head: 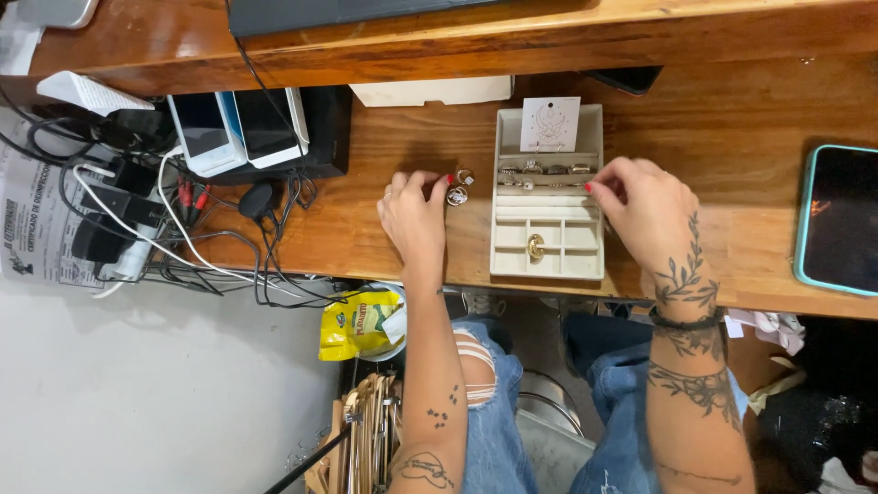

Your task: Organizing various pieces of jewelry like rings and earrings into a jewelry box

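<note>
Two hands are seen on a wooden desk (732,128), with a cream jewellery box (547,261) lying between them, its long axis running away from the person. The right hand (645,206) is rested on the box's right edge, fingers curled at the ring row (546,169). The left hand (416,210) is nearly closed, and small rings (459,187) are pinched at its fingertips, just left of the box.

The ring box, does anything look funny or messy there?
Two rings lie loose on the desk beside the box, at the left hand. One gold ring sits alone in a lower compartment. Nothing looks broken.
</note>
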